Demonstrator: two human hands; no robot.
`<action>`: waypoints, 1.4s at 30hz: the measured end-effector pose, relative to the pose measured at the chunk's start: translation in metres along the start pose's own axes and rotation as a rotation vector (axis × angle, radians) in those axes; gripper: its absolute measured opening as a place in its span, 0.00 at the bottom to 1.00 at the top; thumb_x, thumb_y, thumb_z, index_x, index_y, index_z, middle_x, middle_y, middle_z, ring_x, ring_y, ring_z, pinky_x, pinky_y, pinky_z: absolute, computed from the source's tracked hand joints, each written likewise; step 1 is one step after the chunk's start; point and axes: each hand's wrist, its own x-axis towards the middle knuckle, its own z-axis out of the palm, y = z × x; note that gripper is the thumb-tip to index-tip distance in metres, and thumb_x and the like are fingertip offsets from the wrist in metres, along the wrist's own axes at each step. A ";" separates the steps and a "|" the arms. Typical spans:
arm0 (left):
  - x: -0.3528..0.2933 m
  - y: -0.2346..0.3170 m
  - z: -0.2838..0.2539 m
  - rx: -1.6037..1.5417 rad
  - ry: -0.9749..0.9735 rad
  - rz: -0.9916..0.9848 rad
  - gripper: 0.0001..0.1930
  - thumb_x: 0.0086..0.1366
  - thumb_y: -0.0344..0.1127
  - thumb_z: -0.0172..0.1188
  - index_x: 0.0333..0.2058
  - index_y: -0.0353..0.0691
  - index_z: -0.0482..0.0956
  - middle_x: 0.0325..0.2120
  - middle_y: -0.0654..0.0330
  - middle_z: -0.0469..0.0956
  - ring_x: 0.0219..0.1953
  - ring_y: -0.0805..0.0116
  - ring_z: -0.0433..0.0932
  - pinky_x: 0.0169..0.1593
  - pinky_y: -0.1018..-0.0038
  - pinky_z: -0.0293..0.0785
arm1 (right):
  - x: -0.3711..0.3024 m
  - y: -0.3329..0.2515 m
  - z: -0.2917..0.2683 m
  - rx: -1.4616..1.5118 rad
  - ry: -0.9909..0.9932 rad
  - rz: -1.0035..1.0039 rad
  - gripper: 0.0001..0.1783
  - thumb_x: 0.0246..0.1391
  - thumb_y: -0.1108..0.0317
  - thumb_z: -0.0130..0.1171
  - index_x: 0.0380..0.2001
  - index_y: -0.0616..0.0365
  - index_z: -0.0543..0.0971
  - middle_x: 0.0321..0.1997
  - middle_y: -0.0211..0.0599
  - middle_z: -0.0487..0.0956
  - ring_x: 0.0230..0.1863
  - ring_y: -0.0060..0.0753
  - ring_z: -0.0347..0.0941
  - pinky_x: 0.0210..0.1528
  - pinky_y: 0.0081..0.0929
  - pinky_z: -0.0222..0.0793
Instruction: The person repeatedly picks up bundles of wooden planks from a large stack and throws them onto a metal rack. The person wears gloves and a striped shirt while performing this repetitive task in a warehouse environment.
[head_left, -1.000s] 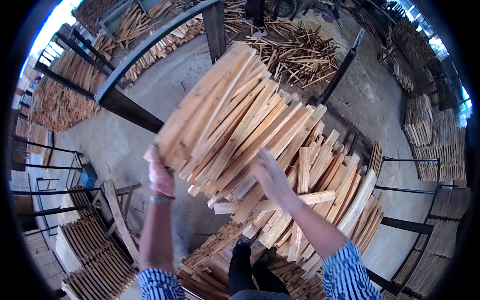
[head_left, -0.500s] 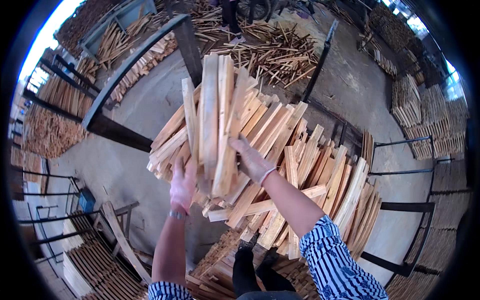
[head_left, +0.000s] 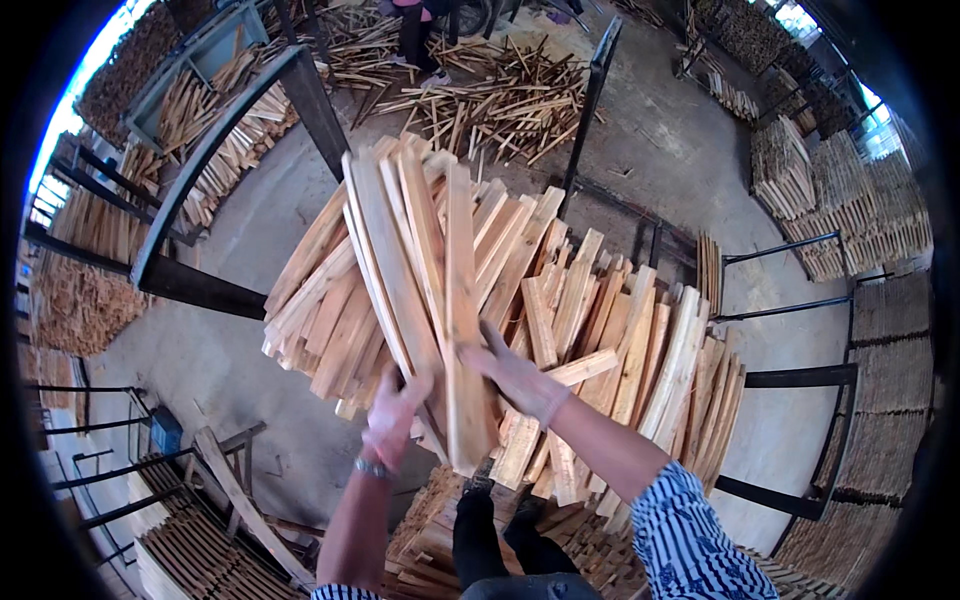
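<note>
You are gripping a bundle of slats between your left hand and right hand, holding it over the wood pile, nearer the metal rack's left edge

passable over floor left of wood stack | blocked ahead-left by metal frame | barred beyond by dark post | hemmed right by black rail

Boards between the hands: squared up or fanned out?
Fanned out: the boards spread at their far ends and sit closer together near the left hand and right hand.
</note>
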 end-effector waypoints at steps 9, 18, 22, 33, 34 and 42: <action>-0.097 -0.140 0.067 -0.672 -0.129 -0.342 0.37 0.63 0.58 0.66 0.62 0.39 0.69 0.55 0.57 0.77 0.58 0.60 0.75 0.64 0.58 0.70 | -0.154 0.076 -0.017 0.060 -0.004 0.393 0.65 0.55 0.42 0.67 0.76 0.59 0.35 0.71 0.50 0.64 0.71 0.39 0.60 0.73 0.34 0.53; -0.168 -0.097 0.083 -0.589 -0.160 -0.315 0.52 0.55 0.57 0.73 0.69 0.38 0.56 0.60 0.53 0.71 0.61 0.56 0.72 0.63 0.58 0.70 | -0.222 0.109 -0.040 0.167 -0.094 0.412 0.55 0.60 0.51 0.66 0.76 0.61 0.44 0.62 0.41 0.76 0.63 0.30 0.70 0.67 0.28 0.64; -0.185 -0.106 0.095 -0.677 -0.104 -0.548 0.50 0.53 0.54 0.75 0.67 0.38 0.60 0.58 0.55 0.73 0.59 0.58 0.74 0.60 0.59 0.74 | -0.253 0.101 -0.013 0.245 0.050 0.460 0.48 0.60 0.56 0.66 0.75 0.58 0.52 0.62 0.37 0.74 0.64 0.29 0.67 0.67 0.29 0.64; -0.224 -0.046 0.162 -0.656 -0.096 -0.417 0.40 0.59 0.40 0.72 0.66 0.44 0.58 0.54 0.55 0.72 0.54 0.58 0.75 0.58 0.56 0.77 | -0.306 0.046 -0.024 0.138 0.101 0.395 0.55 0.56 0.46 0.68 0.75 0.58 0.50 0.64 0.45 0.71 0.66 0.35 0.65 0.68 0.30 0.61; -0.237 -0.037 0.170 -0.662 -0.098 -0.446 0.40 0.60 0.40 0.71 0.66 0.44 0.58 0.54 0.55 0.72 0.54 0.59 0.75 0.58 0.57 0.76 | -0.321 0.034 -0.028 0.108 0.088 0.421 0.55 0.57 0.46 0.67 0.75 0.58 0.49 0.64 0.45 0.71 0.67 0.35 0.64 0.69 0.29 0.60; -0.305 0.037 0.261 -0.876 -0.122 -0.742 0.27 0.70 0.48 0.62 0.62 0.44 0.69 0.54 0.55 0.78 0.54 0.55 0.79 0.58 0.52 0.78 | -0.415 -0.069 -0.071 0.152 0.008 0.447 0.48 0.65 0.36 0.52 0.75 0.55 0.51 0.69 0.43 0.67 0.65 0.32 0.68 0.66 0.30 0.68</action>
